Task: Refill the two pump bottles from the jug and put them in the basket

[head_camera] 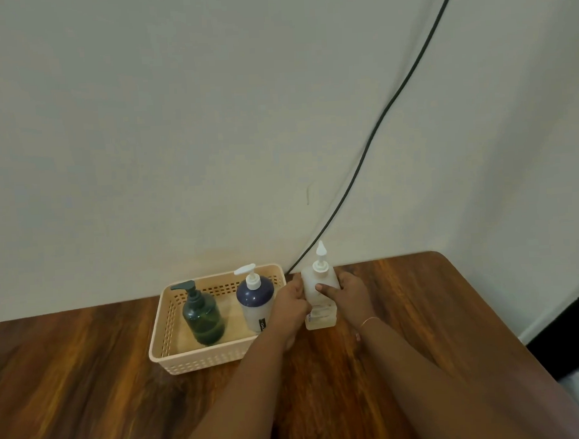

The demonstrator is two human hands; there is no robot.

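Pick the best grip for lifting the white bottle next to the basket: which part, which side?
Grip the white bottle mid-body from its two flat sides, as the left hand and right hand do now. It stands upright on the table; the slim pump on top is a poor hold, and the basket crowds the left.
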